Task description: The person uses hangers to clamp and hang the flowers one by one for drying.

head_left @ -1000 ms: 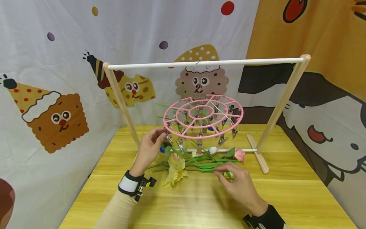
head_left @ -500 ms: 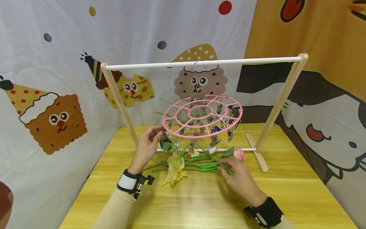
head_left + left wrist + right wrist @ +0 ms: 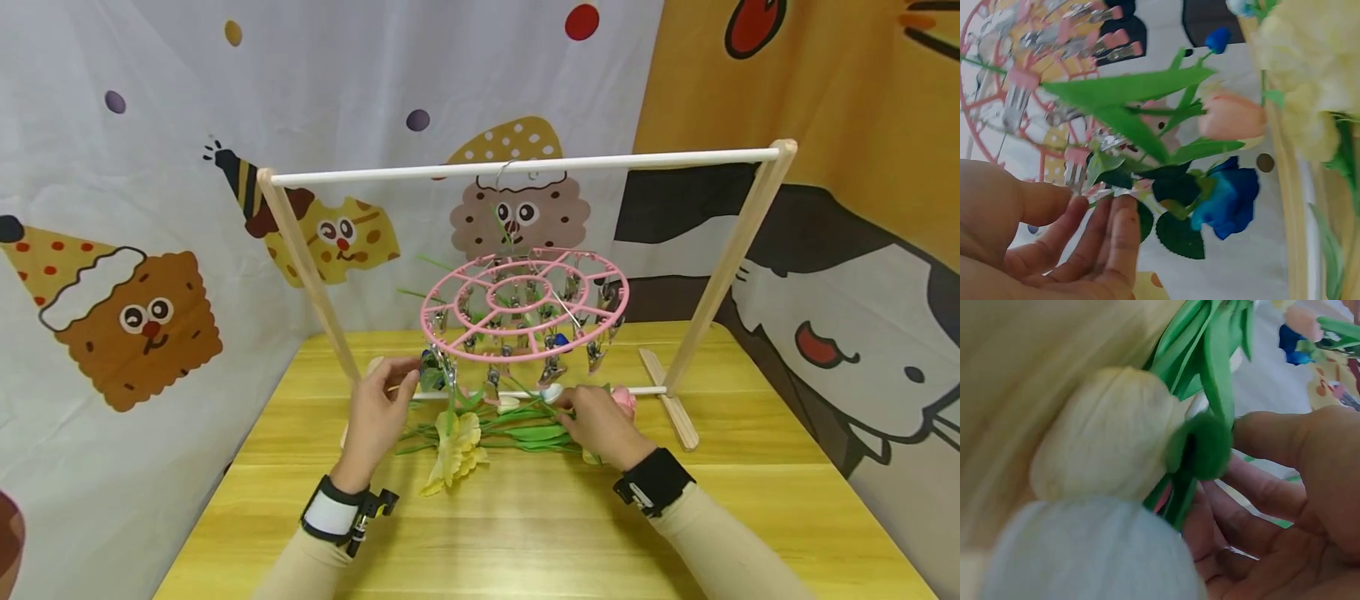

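A round pink clip hanger [image 3: 517,358] hangs from the rack, with metal clips around its rings. My left hand [image 3: 380,412] is beside its left rim, fingers loosely bent. In the left wrist view, its fingertips are close to a pink-tipped clip [image 3: 1075,165] and the stem of a blue rose [image 3: 1232,197]. A peach tulip [image 3: 1232,117] hangs just beyond. My right hand [image 3: 603,425] reaches into flowers on the table, beside a pale blue tulip [image 3: 551,392]. In the right wrist view, a curled green leaf [image 3: 1210,447] hides its fingertips; a cream tulip [image 3: 1107,434] is close by.
The rack has a white top bar [image 3: 637,160] and wooden legs [image 3: 723,275]. A yellow ruffled flower [image 3: 455,450], green stems [image 3: 532,433] and a pink rose [image 3: 624,400] lie on the wooden table [image 3: 480,533]. A printed curtain [image 3: 360,83] stands behind.
My left hand has drawn slightly left and down from the hanger's rim. My right hand has moved left and forward to the pale blue tulip. The hanger has turned a little.
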### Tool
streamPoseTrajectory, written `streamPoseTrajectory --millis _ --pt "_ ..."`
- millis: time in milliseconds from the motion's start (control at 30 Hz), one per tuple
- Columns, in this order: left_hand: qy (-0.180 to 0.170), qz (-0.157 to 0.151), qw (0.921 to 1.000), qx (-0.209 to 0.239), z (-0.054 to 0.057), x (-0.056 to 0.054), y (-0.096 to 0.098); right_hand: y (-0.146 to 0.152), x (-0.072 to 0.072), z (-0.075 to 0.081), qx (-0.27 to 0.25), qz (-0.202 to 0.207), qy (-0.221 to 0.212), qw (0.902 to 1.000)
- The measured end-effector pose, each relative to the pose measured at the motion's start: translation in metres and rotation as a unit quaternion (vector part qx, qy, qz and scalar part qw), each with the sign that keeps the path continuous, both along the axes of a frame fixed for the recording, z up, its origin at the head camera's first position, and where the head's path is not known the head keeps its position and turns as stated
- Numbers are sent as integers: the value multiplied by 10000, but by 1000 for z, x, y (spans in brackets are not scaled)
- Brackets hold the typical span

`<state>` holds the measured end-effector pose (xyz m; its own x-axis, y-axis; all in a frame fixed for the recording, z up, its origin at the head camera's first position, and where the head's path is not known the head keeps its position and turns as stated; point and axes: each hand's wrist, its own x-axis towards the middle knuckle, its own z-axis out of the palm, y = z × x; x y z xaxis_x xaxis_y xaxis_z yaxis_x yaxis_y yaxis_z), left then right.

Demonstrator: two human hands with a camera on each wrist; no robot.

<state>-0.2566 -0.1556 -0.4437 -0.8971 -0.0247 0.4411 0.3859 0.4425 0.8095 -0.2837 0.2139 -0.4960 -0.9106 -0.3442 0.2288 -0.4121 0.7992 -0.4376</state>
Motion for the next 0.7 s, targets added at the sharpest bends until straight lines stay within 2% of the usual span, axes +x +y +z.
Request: streamPoseTrajectory --millis 167,333,500,600,700 --pt "-76 248 9972 -708 -13 19 6 -4 -15 -6 222 127 -212 9994" --pt "-151 195 9951 -962 -20 32 17 -7 -17 -8 350 76 -95 9993" --pt "-110 1 9943 -1063 -24 42 29 -5 -13 -2 424 195 395 9981" --pt "-240 -217 9932 -1114 -27 46 39 -3 -13 1 495 243 681 9962" --pt "-410 -519 9909 -1176 -30 49 48 -1 -11 5 633 136 776 9949"
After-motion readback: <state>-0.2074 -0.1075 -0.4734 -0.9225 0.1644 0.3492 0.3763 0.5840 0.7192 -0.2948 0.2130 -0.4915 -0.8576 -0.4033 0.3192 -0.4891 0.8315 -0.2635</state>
